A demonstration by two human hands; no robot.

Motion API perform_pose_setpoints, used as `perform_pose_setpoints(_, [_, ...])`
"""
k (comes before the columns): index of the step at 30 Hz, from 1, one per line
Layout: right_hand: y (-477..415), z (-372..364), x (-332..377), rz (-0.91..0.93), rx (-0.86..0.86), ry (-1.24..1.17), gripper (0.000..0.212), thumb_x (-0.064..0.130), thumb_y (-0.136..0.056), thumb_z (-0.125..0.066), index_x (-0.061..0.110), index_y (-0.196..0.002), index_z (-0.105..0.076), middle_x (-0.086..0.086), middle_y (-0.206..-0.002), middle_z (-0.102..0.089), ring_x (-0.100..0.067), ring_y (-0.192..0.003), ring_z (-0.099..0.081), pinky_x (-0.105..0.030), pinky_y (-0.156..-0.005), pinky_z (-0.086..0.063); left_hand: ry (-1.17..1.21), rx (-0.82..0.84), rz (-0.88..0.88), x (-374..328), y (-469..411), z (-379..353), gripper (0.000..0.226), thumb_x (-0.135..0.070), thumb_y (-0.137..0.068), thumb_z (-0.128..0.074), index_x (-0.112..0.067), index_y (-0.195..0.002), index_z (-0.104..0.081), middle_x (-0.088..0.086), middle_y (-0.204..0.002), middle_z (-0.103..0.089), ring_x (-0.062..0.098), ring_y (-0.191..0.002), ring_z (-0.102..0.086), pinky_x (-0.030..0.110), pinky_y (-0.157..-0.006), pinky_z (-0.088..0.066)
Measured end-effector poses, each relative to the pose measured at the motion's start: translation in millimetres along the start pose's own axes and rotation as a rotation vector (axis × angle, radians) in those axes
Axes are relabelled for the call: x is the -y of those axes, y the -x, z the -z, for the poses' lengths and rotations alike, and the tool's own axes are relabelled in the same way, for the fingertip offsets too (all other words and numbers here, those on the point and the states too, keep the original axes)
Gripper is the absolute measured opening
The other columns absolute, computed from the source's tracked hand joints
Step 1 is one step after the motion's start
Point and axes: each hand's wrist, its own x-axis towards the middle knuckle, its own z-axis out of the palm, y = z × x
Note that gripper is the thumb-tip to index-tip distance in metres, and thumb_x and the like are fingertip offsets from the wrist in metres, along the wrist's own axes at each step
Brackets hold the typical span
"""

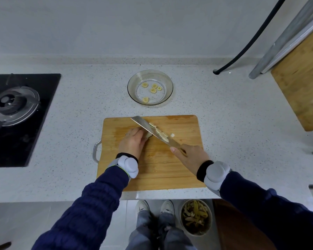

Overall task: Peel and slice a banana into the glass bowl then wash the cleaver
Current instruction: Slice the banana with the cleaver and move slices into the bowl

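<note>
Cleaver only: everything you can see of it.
The cleaver has a broad, rectangular, silvery blade that looks like metal. It lies diagonally over the wooden cutting board, tip toward the far left, edge down against the peeled banana that the left hand holds. Cut slices sit along its right face. The right hand grips the handle, which is almost wholly hidden.

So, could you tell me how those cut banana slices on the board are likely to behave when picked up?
The banana slices look thin and pale, so probably soft and easily squashed. Several lie against the cleaver blade, so they may cling. Flat on the cutting board, they seem unlikely to roll.
</note>
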Motion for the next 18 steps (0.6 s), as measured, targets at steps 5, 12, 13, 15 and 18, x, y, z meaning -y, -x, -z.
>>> perform_pose_setpoints(5, [-3, 4, 3, 0.064, -0.100, 0.104, 0.051, 0.065, -0.089, -0.037, 0.016, -0.080, -0.049, 0.003, -0.061, -0.049, -0.017, -0.060, -0.051, -0.027, -0.054, -0.041, -0.019, -0.056, 0.018, -5, -3, 8, 0.017, -0.016, -0.081, -0.070, -0.002, -0.090, -0.067, 0.013, -0.088, -0.068, 0.032, -0.080, -0.064, 0.033, -0.060, -0.053])
perform_pose_setpoints(12, [-19, 25, 10, 0.103, -0.201, 0.192, 0.044, 0.060, -0.089, -0.044, 0.018, -0.098, -0.051, 0.001, -0.074, -0.061, -0.020, -0.069, -0.058, -0.029, -0.060, -0.046, 0.130, -0.196, 0.283, -13, -17, 24, 0.015, -0.007, -0.092, -0.050, 0.002, -0.101, -0.059, 0.015, -0.100, -0.061, 0.032, -0.083, -0.058, 0.031, -0.073, -0.042])
perform_pose_setpoints(13, [-23, 31, 13, 0.118, -0.220, 0.197, 0.043, 0.059, -0.089, -0.045, 0.018, -0.099, -0.052, 0.001, -0.077, -0.062, -0.020, -0.071, -0.059, -0.030, -0.063, -0.048, 0.164, -0.232, 0.338, -16, -21, 28, 0.016, -0.005, -0.092, -0.049, 0.002, -0.104, -0.057, 0.016, -0.104, -0.059, 0.031, -0.086, -0.057, 0.028, -0.075, -0.040])
perform_pose_setpoints(15, [-30, 36, 16, 0.135, -0.235, 0.222, 0.040, 0.058, -0.089, -0.046, 0.018, -0.093, -0.050, 0.001, -0.078, -0.062, -0.021, -0.073, -0.060, -0.031, -0.066, -0.049, 0.209, -0.281, 0.376, -21, -28, 32, 0.017, -0.002, -0.091, -0.049, 0.003, -0.107, -0.053, 0.016, -0.108, -0.053, 0.029, -0.089, -0.054, 0.024, -0.077, -0.038])
perform_pose_setpoints(18, [-39, 45, 21, 0.163, -0.234, 0.262, 0.035, 0.058, -0.089, -0.047, 0.023, -0.087, -0.043, 0.005, -0.075, -0.056, -0.019, -0.072, -0.057, -0.028, -0.062, -0.045, 0.228, -0.347, 0.376, -27, -41, 37, 0.018, -0.006, -0.091, -0.051, 0.002, -0.107, -0.051, 0.015, -0.109, -0.049, 0.030, -0.089, -0.053, 0.030, -0.080, -0.045])
